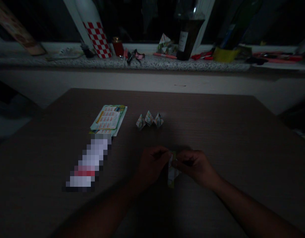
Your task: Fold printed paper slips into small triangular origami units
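Near the middle of the wooden table (216, 132), a narrow strip of folded paper (171, 175) with green and white print is pinched between both hands. My left hand (152, 163) is closed on its upper left edge, thumb and forefinger together. From the other side my right hand (195, 165) grips the upper right edge between thumb and fingers. Farther back stand three small folded paper shapes (149, 119) with pointed tops, side by side. To their left lies a stack of printed calendar sheets (107, 119). Dim light hides the strip's finer folds.
A pixelated flat object (89, 162) lies in front of the stack. On the stone windowsill (147, 64) behind the table stand a checkered bottle (99, 39), a dark labelled bottle (188, 39), a red jar (118, 46), a yellow container (224, 55) and a larger folded paper piece (165, 44).
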Demonstrator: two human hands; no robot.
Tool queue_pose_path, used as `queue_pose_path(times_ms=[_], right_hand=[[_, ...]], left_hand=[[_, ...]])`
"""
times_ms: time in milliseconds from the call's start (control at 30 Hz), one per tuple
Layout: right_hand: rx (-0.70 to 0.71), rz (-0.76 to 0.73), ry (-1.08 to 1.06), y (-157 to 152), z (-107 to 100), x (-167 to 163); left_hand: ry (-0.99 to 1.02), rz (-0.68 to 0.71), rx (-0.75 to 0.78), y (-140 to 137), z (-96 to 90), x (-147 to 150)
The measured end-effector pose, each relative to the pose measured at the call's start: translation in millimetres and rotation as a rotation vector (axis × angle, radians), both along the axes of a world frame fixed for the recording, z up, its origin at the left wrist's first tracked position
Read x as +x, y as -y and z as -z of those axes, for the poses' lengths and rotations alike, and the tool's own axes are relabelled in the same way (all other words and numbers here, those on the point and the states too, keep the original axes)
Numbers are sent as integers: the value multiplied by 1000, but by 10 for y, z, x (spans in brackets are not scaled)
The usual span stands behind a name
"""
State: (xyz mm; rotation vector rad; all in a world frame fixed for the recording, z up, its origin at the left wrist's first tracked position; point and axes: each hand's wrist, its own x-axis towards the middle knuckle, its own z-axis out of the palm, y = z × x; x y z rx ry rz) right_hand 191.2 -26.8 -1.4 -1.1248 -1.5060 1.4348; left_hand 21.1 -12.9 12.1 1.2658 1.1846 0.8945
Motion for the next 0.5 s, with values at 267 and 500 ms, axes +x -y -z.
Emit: queue_pose_path(times_ms=[267,500], right_hand=[[-11,115,-47,3,27,-19],[-58,248,-167,-22,8,-41]], left_hand=[[-29,54,43,7,43,-14],[-130,137,106,34,45,-18]])
